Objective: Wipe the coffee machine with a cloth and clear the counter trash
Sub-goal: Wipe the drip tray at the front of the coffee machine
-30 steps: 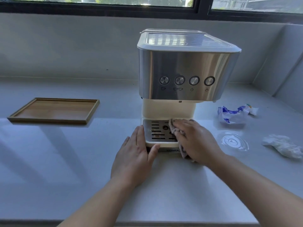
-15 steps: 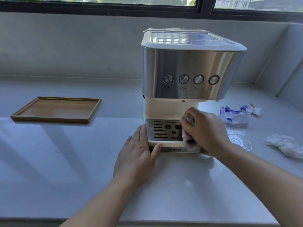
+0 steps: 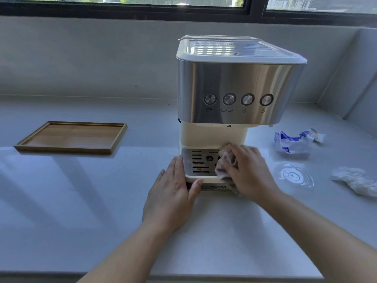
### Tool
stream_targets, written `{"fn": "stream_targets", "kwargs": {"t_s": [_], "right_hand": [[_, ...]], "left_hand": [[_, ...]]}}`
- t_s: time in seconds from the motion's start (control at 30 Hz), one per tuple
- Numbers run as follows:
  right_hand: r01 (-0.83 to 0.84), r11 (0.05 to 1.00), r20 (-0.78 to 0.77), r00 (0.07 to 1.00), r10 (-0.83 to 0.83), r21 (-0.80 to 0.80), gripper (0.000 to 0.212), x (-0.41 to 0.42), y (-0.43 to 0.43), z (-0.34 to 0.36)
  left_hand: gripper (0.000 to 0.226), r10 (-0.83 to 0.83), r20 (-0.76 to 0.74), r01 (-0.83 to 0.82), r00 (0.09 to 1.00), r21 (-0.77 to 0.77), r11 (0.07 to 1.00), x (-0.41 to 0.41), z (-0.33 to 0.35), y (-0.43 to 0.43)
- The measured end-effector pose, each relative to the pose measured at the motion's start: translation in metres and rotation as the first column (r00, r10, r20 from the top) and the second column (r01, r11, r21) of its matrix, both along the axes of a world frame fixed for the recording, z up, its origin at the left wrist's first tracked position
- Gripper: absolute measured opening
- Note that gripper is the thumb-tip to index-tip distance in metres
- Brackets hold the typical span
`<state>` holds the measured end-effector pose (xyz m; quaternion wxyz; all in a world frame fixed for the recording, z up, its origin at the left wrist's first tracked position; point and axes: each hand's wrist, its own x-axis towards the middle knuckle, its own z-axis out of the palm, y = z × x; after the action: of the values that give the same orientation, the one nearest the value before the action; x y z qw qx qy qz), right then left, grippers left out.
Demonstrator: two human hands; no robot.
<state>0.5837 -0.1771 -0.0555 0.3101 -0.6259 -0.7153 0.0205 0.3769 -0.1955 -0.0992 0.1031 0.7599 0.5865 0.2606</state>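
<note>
A: Where is the coffee machine (image 3: 236, 94)?
B: It stands on the grey counter (image 3: 81, 190), under the window (image 3: 126, 2). It has four round buttons.

A: What is the right hand (image 3: 247, 170) doing?
B: Its fingers are closed on a bunched cloth (image 3: 225, 164). The cloth is pressed on the right side of the drip tray (image 3: 199, 163).

A: And the left hand (image 3: 170, 196)?
B: It lies flat and open on the counter. It holds nothing. Its thumb touches the front of the machine's base.

A: Where is the trash?
B: To the right of the machine. There is a blue and white wrapper (image 3: 293, 140), a clear lid (image 3: 293, 175) and a white tissue (image 3: 355, 180).

A: What is on the left?
B: A wood tray (image 3: 71, 137), well apart from the machine
</note>
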Motion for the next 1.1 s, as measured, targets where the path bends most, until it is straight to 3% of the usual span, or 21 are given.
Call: {"fn": "stream_targets", "kwargs": {"t_s": [0.1, 0.17, 0.3, 0.43, 0.57, 0.7, 0.77, 0.87, 0.93, 1.03, 1.1], "right_hand": [[-0.206, 0.978, 0.057, 0.977, 0.204, 0.034, 0.061, 0.0, -0.03, -0.009], [-0.251, 0.968, 0.121, 0.961, 0.247, 0.015, 0.065, 0.011, -0.024, -0.004], [-0.128, 0.992, -0.078, 0.989, 0.128, 0.005, 0.036, 0.013, -0.001, 0.006], [0.058, 0.997, -0.088, 0.995, -0.053, 0.057, 0.028, -0.011, -0.002, 0.001], [-0.027, 0.996, 0.01, 1.0, 0.026, 0.086, 0.037, -0.012, -0.023, -0.007], [0.202, 0.979, 0.025, 0.979, -0.202, 0.004, 0.052, -0.019, -0.006, -0.004], [0.158, 0.987, 0.007, 0.987, -0.158, 0.018, 0.067, -0.021, -0.008, -0.009], [0.016, 1.0, -0.105, 0.994, -0.015, 0.011, 0.097, 0.002, -0.023, -0.021], [0.009, 1.0, -0.248, 0.969, -0.004, 0.019, 0.108, 0.015, -0.034, -0.03], [-0.005, 0.999, -0.446, 0.895, -0.015, -0.044, 0.112, 0.019, -0.038, -0.033], [-0.042, 0.994, -0.536, 0.844, -0.018, -0.1, 0.101, 0.022, -0.036, -0.032]], "left_hand": [[0.084, -0.004, 0.009, 0.004, 1.0, 0.003, 1.0, 0.0, 0.001, 0.001], [0.085, -0.003, 0.009, 0.003, 1.0, 0.005, 1.0, 0.0, 0.001, 0.0], [0.078, 0.0, 0.008, 0.0, 1.0, 0.007, 1.0, 0.0, 0.0, 0.0], [0.078, -0.001, 0.006, 0.001, 1.0, 0.005, 1.0, -0.001, 0.0, 0.0], [0.079, -0.01, 0.021, 0.011, 1.0, -0.015, 1.0, -0.001, 0.001, 0.0], [0.075, 0.004, 0.097, 0.0, 0.995, -0.048, 0.999, -0.003, 0.001, 0.002], [0.072, 0.007, 0.134, -0.001, 0.991, -0.047, 0.999, -0.004, 0.004, 0.001], [0.069, -0.003, 0.179, 0.006, 0.984, -0.021, 1.0, -0.005, 0.007, 0.0], [0.07, -0.007, 0.211, 0.012, 0.977, -0.022, 1.0, -0.004, 0.01, -0.002], [0.076, -0.005, 0.241, 0.009, 0.97, -0.014, 1.0, -0.005, 0.012, -0.007], [0.077, -0.016, 0.209, 0.003, 0.978, 0.06, 0.998, -0.004, 0.016, -0.011]]}}
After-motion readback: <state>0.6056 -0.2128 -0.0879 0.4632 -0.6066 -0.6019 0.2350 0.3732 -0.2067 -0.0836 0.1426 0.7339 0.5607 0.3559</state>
